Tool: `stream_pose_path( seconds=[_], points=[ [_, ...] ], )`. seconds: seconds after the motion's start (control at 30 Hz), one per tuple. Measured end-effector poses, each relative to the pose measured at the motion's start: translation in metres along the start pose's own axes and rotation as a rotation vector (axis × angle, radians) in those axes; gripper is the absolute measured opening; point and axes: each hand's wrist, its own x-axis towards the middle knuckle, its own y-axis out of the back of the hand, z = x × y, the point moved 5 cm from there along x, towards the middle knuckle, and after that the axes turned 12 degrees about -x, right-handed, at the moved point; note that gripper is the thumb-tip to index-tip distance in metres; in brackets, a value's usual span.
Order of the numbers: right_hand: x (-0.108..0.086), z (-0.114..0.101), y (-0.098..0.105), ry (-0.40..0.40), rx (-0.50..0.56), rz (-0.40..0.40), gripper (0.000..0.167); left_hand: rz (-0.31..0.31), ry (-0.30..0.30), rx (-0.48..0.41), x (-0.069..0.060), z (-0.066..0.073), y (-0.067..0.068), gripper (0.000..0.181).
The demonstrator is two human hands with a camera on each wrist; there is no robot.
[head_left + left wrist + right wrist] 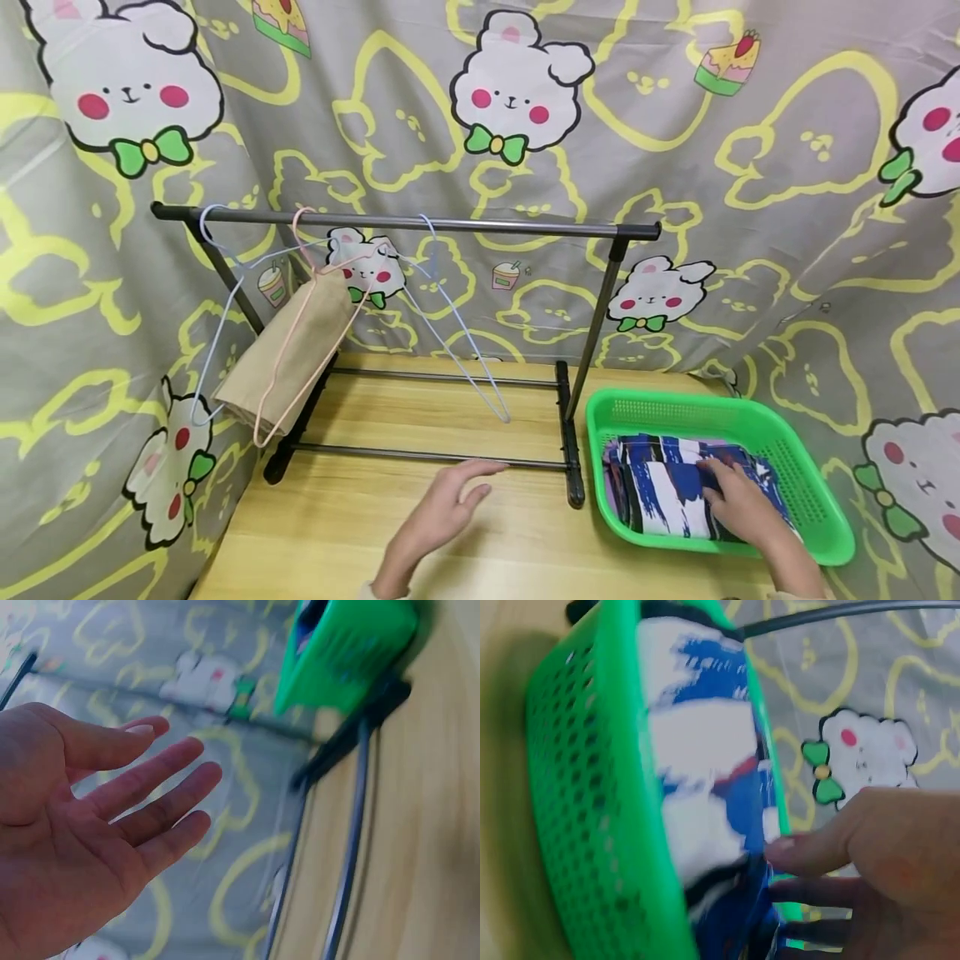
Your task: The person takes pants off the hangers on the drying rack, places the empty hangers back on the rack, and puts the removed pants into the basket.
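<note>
I'm hovering my left hand [450, 510] over bare table [525, 550], near the rack's front lower bar [375, 452], which is crossing low ahead. To my right, the rack's foot [570, 450] and sloping right post [595, 333] are standing between that hand and the basket [821, 500]. Under the top bar [525, 225], a wide gap is running from the right-hand blue hanger [467, 332] to that post. Leftward, the beige cloth [303, 354] and pink hanger [295, 229] are blocking; the curtain [517, 183] is closing the back. My right hand [738, 504] is leaning over the basket's near rim, patterned clothes [667, 492] obstructing below.
</note>
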Motion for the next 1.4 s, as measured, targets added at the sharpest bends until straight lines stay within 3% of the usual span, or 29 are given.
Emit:
stream_pose_path(
  seconds=[0.17,0.27,0.37,0.5,0.7,0.83,0.93,1.1,1.23,1.4],
  points=[
    [0.008,-0.032,0.012,-0.016,0.019,0.059,0.041,0.101,0.034,0.024,-0.027,-0.006,0.045,0.035],
    [0.015,-0.054,0.024,0.019,0.053,0.179,0.041,0.11,0.038,0.083,-0.042,-0.01,0.068,0.033],
    [0.027,-0.075,0.037,0.095,0.159,0.304,0.043,0.132,0.053,0.151,-0.056,-0.014,0.087,0.031],
    [0.05,-0.098,0.054,0.185,0.336,0.389,0.045,0.2,0.12,0.193,-0.072,-0.018,0.107,0.032],
    [0.083,-0.123,0.074,0.253,0.526,0.415,0.052,0.292,0.168,0.18,-0.091,-0.017,0.12,0.034],
    [0.097,-0.142,0.093,0.274,0.581,0.467,0.054,0.373,0.131,0.246,-0.102,-0.012,0.131,0.032],
    [0.105,-0.155,0.107,0.292,0.602,0.504,0.054,0.454,0.066,0.301,-0.109,-0.007,0.143,0.033],
    [0.124,-0.157,0.105,0.271,0.605,0.524,0.05,0.627,-0.031,0.353,-0.118,0.003,0.167,0.038],
    [0.129,-0.161,0.103,0.259,0.597,0.526,0.047,0.778,-0.039,0.38,-0.123,0.011,0.181,0.04],
    [0.132,-0.162,0.103,0.249,0.578,0.538,0.041,0.853,-0.052,0.377,-0.124,0.018,0.187,0.041]
  ],
)
